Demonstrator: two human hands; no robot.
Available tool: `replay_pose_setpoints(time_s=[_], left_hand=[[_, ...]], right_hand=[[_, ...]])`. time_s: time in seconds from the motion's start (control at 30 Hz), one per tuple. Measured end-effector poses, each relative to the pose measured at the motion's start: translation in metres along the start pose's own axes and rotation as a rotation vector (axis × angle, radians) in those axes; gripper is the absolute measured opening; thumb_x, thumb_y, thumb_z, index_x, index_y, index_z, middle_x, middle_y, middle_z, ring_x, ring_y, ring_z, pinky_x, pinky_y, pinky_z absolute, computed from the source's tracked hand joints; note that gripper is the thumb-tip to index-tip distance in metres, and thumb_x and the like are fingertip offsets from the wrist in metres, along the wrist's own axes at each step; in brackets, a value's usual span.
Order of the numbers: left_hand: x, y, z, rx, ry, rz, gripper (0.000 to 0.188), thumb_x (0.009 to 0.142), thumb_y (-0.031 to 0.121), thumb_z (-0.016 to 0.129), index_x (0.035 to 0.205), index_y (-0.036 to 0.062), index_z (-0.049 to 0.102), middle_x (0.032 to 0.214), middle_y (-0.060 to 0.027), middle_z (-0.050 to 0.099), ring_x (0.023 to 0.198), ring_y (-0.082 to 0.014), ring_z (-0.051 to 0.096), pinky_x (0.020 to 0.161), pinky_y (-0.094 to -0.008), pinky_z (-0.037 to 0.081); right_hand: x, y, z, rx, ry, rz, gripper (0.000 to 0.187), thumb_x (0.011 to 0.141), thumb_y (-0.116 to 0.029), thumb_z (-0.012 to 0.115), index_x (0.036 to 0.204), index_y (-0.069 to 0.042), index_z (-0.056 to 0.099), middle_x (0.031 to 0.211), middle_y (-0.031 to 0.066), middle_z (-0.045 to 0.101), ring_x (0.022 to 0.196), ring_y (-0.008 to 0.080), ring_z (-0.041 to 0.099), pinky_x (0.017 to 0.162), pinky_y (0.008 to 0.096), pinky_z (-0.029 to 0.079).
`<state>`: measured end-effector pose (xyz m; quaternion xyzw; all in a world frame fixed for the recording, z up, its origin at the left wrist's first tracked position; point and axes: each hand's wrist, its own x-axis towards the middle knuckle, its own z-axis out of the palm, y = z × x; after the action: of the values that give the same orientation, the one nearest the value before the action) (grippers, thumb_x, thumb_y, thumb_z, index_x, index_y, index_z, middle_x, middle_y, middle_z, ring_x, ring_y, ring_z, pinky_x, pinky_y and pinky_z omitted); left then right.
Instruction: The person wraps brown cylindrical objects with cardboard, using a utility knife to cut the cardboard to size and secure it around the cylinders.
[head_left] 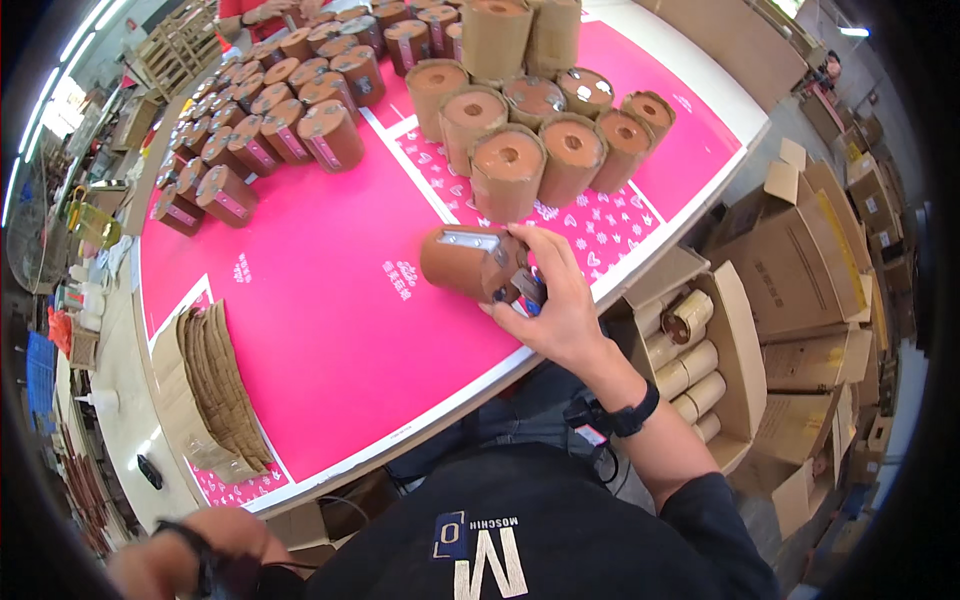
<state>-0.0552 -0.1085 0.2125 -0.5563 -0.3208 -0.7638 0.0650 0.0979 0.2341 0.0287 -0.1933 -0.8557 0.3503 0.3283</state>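
My right hand grips one end of a brown cylinder with a silvery strip along its side. The cylinder lies tilted just over the pink table covering, and its kind I cannot make out. Dark and blue bits show at the gripped end, partly behind my fingers. My left hand is low at the left rim, away from the cylinders, and smeared by motion. Several similar brown cylinders stand at the far left of the table. Paper-wrapped cylinders with a round hole on top stand beyond my right hand, some stacked.
A pile of brown cardboard sheets lies at the table's left front. Right of the table, an open carton holds wrapped rolls. More cartons stand behind it. Another person's hand shows at the far edge.
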Motion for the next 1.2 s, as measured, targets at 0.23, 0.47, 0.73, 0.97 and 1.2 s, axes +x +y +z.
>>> replay_pose_setpoints(time_s=[0.23,0.47,0.73,0.97,1.2], left_hand=[[-0.071,-0.159,0.044,0.705,-0.433,-0.963,0.112,0.064,0.034,0.096,0.153,0.0033,0.035,0.128,-0.0151,0.059,0.102,-0.0223,0.061,0.081,-0.0334,0.053],[-0.080,-0.178,0.097,0.495,-0.578,-0.613,0.113,0.069,0.049,0.089,0.155,0.0034,0.031,0.136,-0.0206,0.050,0.125,-0.0389,0.051,0.100,-0.0454,0.048],[-0.073,-0.177,0.103,0.540,-0.544,-0.647,0.113,0.063,0.049,0.094,0.148,-0.0009,0.039,0.128,-0.0202,0.056,0.117,-0.0352,0.059,0.100,-0.0437,0.048],[-0.080,-0.173,0.092,0.578,-0.479,-0.728,0.098,0.064,0.045,0.094,0.137,0.0002,0.047,0.120,-0.0172,0.062,0.107,-0.0349,0.061,0.087,-0.0431,0.052],[-0.079,-0.171,0.085,0.609,-0.556,-0.682,0.094,0.071,0.035,0.092,0.142,-0.0013,0.042,0.123,-0.0176,0.060,0.114,-0.0300,0.060,0.097,-0.0416,0.049]], right_hand=[[-0.015,0.018,-0.024,1.071,-0.155,0.740,0.052,0.091,-0.033,0.071,0.131,-0.002,0.057,0.084,0.0063,0.064,0.062,0.0141,0.058,0.057,0.0296,0.047],[0.004,-0.054,-0.005,1.195,0.100,1.288,0.056,0.102,-0.055,0.047,0.129,-0.008,0.058,0.089,0.0056,0.069,0.052,0.0137,0.058,0.050,0.0282,0.049],[-0.023,-0.011,-0.005,1.304,-0.348,1.048,0.064,0.104,-0.062,0.037,0.135,-0.009,0.056,0.104,0.0098,0.071,0.071,0.0141,0.068,0.057,0.0265,0.056],[-0.025,-0.014,-0.003,1.304,-0.411,1.207,0.059,0.105,-0.061,0.037,0.124,-0.011,0.060,0.074,0.0039,0.065,0.042,0.0106,0.049,0.042,0.0240,0.043],[-0.027,-0.011,0.003,1.284,-0.385,1.177,0.051,0.104,-0.057,0.044,0.117,-0.010,0.061,0.073,0.0037,0.064,0.047,0.0104,0.051,0.044,0.0240,0.042]])
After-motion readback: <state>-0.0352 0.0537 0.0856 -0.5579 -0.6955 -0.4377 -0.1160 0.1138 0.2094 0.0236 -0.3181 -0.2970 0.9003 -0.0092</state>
